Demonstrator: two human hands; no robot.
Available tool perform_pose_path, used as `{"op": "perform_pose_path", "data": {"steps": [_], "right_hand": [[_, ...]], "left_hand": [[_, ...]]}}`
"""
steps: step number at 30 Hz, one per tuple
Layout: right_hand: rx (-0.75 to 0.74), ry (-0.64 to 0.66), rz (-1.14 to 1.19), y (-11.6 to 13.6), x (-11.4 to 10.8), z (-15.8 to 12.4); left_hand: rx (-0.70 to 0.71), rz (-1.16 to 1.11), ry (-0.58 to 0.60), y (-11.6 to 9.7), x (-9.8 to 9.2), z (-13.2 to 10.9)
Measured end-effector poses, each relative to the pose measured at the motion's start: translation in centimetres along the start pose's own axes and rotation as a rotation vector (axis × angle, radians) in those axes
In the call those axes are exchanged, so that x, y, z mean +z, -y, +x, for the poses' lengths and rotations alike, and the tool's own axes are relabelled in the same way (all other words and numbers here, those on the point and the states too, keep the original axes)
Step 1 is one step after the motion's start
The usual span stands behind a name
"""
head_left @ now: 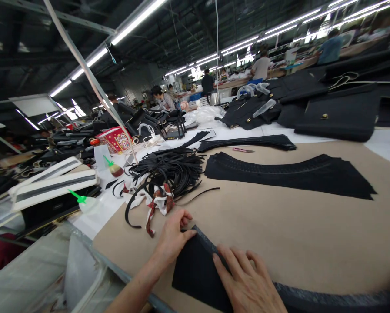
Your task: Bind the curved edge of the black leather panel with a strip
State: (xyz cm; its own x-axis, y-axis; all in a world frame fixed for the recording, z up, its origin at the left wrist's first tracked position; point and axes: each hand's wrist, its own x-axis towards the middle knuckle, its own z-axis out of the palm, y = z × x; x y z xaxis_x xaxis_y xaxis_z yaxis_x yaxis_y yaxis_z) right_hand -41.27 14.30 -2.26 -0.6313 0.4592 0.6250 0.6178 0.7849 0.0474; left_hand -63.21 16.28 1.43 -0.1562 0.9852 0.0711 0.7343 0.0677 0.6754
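A black panel (199, 273), fabric or leather, lies at the front of the brown work surface, with a greyish strip (204, 239) along its upper edge. At the panel's top corner my left hand (173, 234) is closed, its thumb on the edge and the fingers curled. My right hand (247, 278) rests flat across the panel and strip, fingers stretched out; it covers part of both. Beyond my hands lies a stack of curved black panels (286, 176). A heap of thin black strips (171, 169) sits left of that stack, with crumpled red-and-white cloth (160, 201) in front.
Small pink-handled snips (243, 150) lie behind the curved stack. Clear bottles with green nozzles (87, 203) stand at the left, near a red patterned packet (115, 140). Black bags (340, 113) are piled at the back right. A pale pole (84, 65) rises at the left. Several people work farther back.
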Motion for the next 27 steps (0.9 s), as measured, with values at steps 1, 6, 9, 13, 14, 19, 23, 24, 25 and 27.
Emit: {"op": "perform_pose_path", "data": {"steps": [1, 6, 9, 13, 14, 19, 23, 24, 25, 27], "right_hand": [[0.004, -0.007, 0.012, 0.1, -0.1, 0.3], [0.165, 0.116, 0.147, 0.6, -0.3, 1.3], [0.270, 0.233, 0.238, 1.0, 0.0, 2.0], [0.395, 0.344, 0.284, 1.5, 0.2, 3.8], [0.427, 0.372, 0.291, 1.6, 0.2, 4.2], [0.549, 0.448, 0.330, 1.7, 0.3, 5.8], [0.554, 0.442, 0.329, 1.7, 0.6, 6.1], [0.549, 0.435, 0.326, 1.6, 0.7, 6.1], [0.541, 0.424, 0.326, 1.6, 0.8, 6.1], [0.522, 0.398, 0.336, 1.7, 1.0, 6.0]], "left_hand": [[0.040, 0.004, 0.015, -0.1, -0.3, 0.0], [0.266, 0.068, 0.249, -0.9, -1.7, 0.2], [0.352, 0.162, 0.351, -1.1, -2.2, 0.7], [0.415, 0.238, 0.433, -1.2, -2.7, 2.0], [0.426, 0.250, 0.445, -1.2, -2.7, 2.3], [0.461, 0.264, 0.462, -1.0, -2.9, 3.0], [0.475, 0.240, 0.464, -0.8, -3.0, 2.9], [0.486, 0.235, 0.466, -0.8, -3.0, 2.8], [0.498, 0.232, 0.466, -0.7, -3.0, 2.7], [0.524, 0.231, 0.457, -0.7, -3.0, 2.5]]}}
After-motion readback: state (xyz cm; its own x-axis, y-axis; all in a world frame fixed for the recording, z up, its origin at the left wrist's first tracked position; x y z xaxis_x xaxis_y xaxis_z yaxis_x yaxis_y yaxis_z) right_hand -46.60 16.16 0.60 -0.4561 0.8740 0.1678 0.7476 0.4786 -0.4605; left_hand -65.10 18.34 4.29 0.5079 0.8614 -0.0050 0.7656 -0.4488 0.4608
